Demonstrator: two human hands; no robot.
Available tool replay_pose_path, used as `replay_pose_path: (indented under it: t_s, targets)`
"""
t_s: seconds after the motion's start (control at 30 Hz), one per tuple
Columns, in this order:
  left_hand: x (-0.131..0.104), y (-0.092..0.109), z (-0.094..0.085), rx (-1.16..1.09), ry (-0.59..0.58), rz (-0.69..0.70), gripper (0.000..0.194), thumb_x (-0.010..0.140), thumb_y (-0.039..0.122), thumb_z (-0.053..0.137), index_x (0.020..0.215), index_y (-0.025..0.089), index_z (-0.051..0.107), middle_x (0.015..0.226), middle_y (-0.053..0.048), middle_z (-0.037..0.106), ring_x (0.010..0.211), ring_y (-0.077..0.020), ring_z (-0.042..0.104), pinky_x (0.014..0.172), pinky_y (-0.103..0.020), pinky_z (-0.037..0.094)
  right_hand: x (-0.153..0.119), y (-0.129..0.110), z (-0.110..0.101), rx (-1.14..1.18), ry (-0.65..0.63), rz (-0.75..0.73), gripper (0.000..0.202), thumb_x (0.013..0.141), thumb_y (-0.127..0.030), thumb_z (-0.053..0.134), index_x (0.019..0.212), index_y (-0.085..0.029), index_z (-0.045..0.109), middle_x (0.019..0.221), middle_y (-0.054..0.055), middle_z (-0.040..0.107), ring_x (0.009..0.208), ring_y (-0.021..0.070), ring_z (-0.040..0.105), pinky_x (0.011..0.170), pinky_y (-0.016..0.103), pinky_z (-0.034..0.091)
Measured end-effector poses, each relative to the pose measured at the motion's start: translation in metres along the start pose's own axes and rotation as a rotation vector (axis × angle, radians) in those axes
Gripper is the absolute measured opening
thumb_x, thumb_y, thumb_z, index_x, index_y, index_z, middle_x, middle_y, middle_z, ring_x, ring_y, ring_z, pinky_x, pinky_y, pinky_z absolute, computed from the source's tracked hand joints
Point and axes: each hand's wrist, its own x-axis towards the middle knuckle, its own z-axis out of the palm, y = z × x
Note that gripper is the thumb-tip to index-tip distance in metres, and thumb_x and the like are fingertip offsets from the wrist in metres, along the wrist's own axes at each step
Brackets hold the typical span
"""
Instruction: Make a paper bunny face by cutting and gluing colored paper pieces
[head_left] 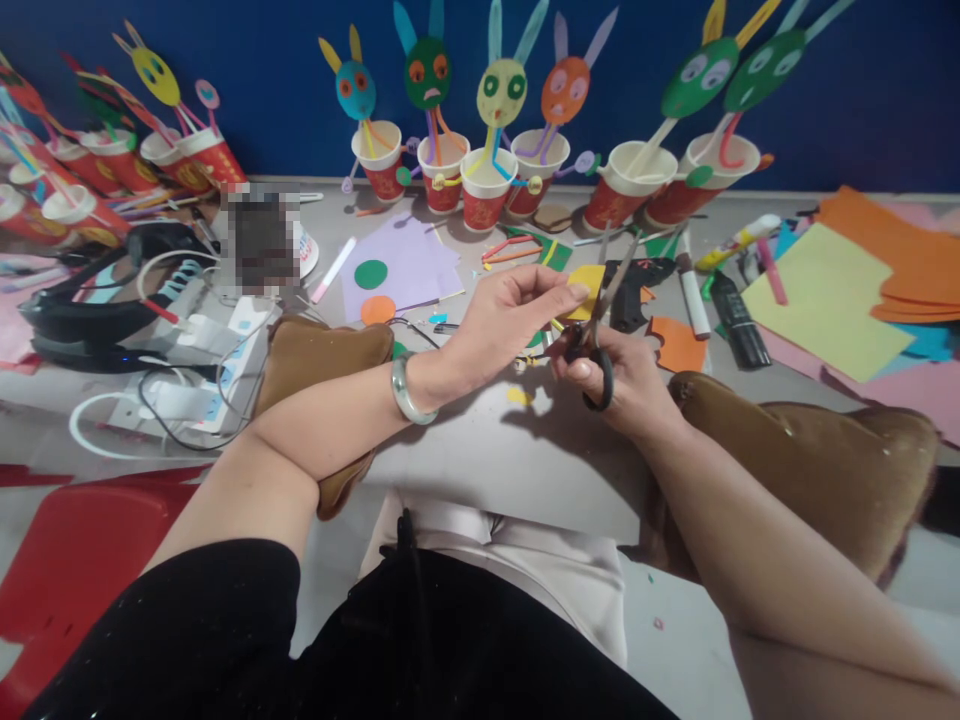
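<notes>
My left hand (499, 320), with a pale bangle on its wrist, pinches a small piece of yellow paper (586, 292) between thumb and fingers. In my right hand (619, 375) is a pair of scissors (600, 375) with black handles. Their blades point up and away from me and are spread apart, close beside the yellow paper. I cannot tell whether a blade touches it. Below the hands, small yellow scraps (519, 396) lie on the grey table (465, 440). An orange paper piece (677, 343) lies to the right of the scissors.
Red paper cups (484, 205) with paper bunny figures line the back. Purple sheets (405, 262) lie left of centre; yellow paper (829, 300), orange sheets (892, 250) and markers (739, 320) lie right. A power strip (240, 350) with cables stands left. Brown cushions (810, 470) flank my arms.
</notes>
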Motion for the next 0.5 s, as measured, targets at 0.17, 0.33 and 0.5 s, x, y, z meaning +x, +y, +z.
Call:
replay_pose_path:
  t_s: [0.17,0.33,0.5]
  targets:
    - [-0.0004,0.0013,0.0032,0.01,0.042,-0.069,0.05,0.078,0.054,0.095,0.068,0.019,0.061,0.065,0.005,0.058,0.064,-0.0065,0.054,0.061,-0.023,0.045,-0.0003,-0.0019,0.0012,0.023,0.004,0.009,0.077,0.07,-0.095,0.076,0.078,-0.02,0.067,0.066,0.001,0.06,0.066,0.0169,0.05,0.066,0.033,0.037]
    - [-0.0027,0.003,0.0061,-0.003,0.058,-0.114,0.047,0.084,0.051,0.091,0.07,0.019,0.06,0.065,0.005,0.058,0.06,-0.0062,0.054,0.058,-0.023,0.046,-0.0004,-0.0016,0.0011,0.049,-0.002,0.046,0.073,0.069,-0.091,0.081,0.075,-0.019,0.067,0.062,0.001,0.061,0.062,0.0162,0.05,0.059,0.031,0.036]
    - [-0.0028,0.0016,0.0039,0.041,0.012,-0.081,0.044,0.087,0.046,0.09,0.071,0.019,0.06,0.066,0.005,0.058,0.06,-0.0066,0.055,0.06,-0.024,0.047,-0.0007,-0.0053,0.0006,0.081,-0.002,0.075,0.071,0.066,-0.089,0.084,0.071,-0.02,0.066,0.059,0.001,0.06,0.057,0.0151,0.048,0.055,0.03,0.034]
